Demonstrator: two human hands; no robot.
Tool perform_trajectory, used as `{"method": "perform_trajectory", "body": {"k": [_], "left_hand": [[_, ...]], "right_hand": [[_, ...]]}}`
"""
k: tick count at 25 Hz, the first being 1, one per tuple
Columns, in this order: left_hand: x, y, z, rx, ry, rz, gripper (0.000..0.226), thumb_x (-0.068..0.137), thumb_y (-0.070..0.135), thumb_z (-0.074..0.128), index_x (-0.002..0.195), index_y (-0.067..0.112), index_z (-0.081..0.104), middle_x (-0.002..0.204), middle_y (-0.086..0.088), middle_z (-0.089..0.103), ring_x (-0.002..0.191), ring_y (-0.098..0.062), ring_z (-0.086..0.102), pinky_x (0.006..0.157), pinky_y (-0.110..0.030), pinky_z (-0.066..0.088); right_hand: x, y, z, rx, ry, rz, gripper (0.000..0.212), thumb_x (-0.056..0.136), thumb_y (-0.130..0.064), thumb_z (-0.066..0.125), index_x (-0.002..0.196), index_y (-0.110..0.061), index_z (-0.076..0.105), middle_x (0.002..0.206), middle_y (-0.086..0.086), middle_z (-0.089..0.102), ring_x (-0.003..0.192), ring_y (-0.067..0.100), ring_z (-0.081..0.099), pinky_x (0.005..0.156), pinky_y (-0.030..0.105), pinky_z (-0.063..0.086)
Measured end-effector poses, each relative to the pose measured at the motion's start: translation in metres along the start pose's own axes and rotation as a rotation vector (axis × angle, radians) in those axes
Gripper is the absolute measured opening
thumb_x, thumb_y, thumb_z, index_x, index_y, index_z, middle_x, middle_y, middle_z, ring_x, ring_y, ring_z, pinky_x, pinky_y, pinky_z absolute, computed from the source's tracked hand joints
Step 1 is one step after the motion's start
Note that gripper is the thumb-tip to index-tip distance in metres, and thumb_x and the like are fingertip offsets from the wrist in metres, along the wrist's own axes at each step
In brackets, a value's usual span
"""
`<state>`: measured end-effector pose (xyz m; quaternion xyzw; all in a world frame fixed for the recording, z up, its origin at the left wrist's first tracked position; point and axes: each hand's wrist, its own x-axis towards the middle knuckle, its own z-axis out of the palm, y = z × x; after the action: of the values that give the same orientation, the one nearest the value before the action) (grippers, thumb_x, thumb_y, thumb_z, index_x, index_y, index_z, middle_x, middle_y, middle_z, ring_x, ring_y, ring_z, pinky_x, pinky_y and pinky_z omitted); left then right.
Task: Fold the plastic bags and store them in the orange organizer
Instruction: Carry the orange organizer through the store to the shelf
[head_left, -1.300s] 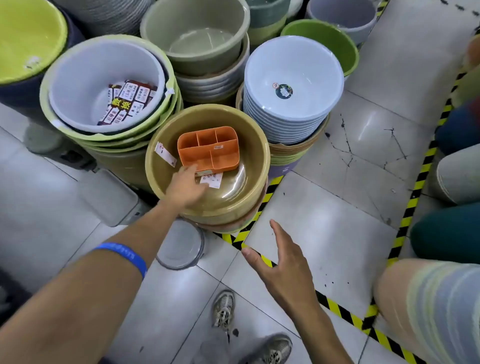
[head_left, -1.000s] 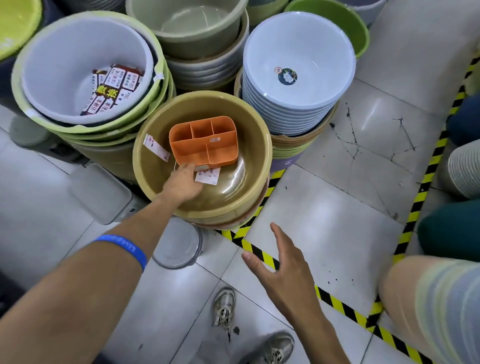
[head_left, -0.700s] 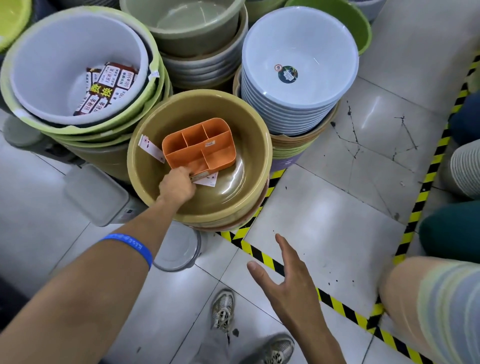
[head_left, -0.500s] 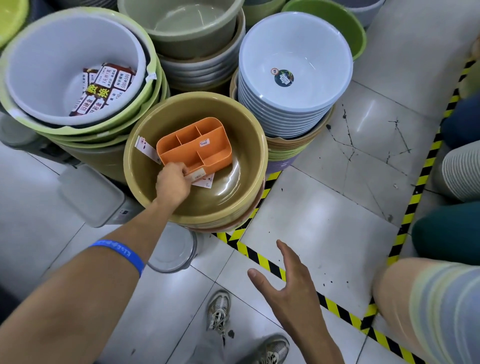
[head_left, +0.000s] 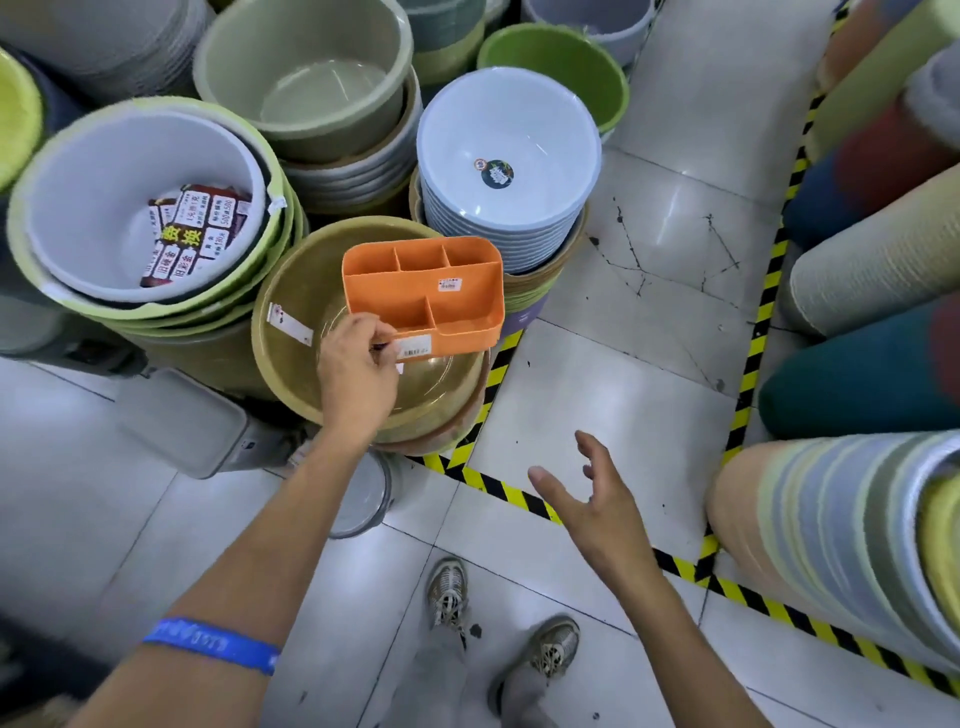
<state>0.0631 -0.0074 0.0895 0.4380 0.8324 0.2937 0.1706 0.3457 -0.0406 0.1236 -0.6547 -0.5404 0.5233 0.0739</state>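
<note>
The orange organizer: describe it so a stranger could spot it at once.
Find the stacks of round basins on the tiled floor. Over the tan basin nearest the person, the left hand grips the orange organizer: the only rectangular, compartmented thing there.

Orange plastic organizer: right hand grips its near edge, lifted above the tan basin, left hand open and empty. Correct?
Wrong hand. In the head view the left hand has the grip on the orange plastic organizer, above the tan basin; the right hand is open and empty.

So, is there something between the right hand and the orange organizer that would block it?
Nothing visible does. The left hand grips the orange organizer at its near edge above the tan basin. The right hand is open lower down over the floor, with only open air between.
</note>
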Motion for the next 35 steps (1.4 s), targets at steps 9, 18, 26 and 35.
{"method": "perform_trajectory", "body": {"k": [9,18,26,35], "left_hand": [[-0.088,0.072,-0.052,-0.243,-0.09,0.161,0.007,0.086,0.009,0.074,0.093,0.011,0.072,0.121,-0.001,0.066,0.114,-0.021,0.059,0.101,-0.036,0.044],[-0.118,0.124,-0.037,-0.283,-0.211,0.304,0.014,0.084,0.006,0.076,0.091,0.017,0.074,0.115,0.011,0.064,0.107,-0.009,0.059,0.098,-0.012,0.039],[-0.082,0.206,0.031,-0.249,-0.208,0.219,0.018,0.086,0.01,0.076,0.089,0.026,0.068,0.105,0.01,0.065,0.101,-0.012,0.06,0.095,-0.03,0.046],[-0.005,0.333,0.114,-0.155,-0.105,0.225,0.009,0.085,0.012,0.076,0.093,0.014,0.073,0.101,0.012,0.065,0.093,-0.01,0.059,0.086,-0.02,0.041]], "right_hand": [[-0.062,-0.042,-0.032,0.361,0.181,-0.016,0.07,0.093,-0.056,0.061,0.152,-0.038,0.03,0.154,-0.007,0.041,0.128,0.015,0.049,0.101,0.036,0.045],[-0.074,-0.031,-0.079,0.719,0.312,0.077,0.058,0.095,-0.053,0.06,0.146,-0.038,0.04,0.13,-0.003,0.06,0.11,0.019,0.065,0.092,0.041,0.057],[-0.01,0.005,-0.171,0.706,0.319,0.106,0.057,0.094,-0.057,0.059,0.145,-0.036,0.045,0.135,-0.003,0.059,0.115,0.016,0.061,0.096,0.04,0.053],[0.081,0.013,-0.315,0.376,0.37,0.007,0.066,0.092,-0.059,0.059,0.151,-0.041,0.034,0.146,-0.008,0.048,0.122,0.013,0.051,0.092,0.031,0.041]]}}
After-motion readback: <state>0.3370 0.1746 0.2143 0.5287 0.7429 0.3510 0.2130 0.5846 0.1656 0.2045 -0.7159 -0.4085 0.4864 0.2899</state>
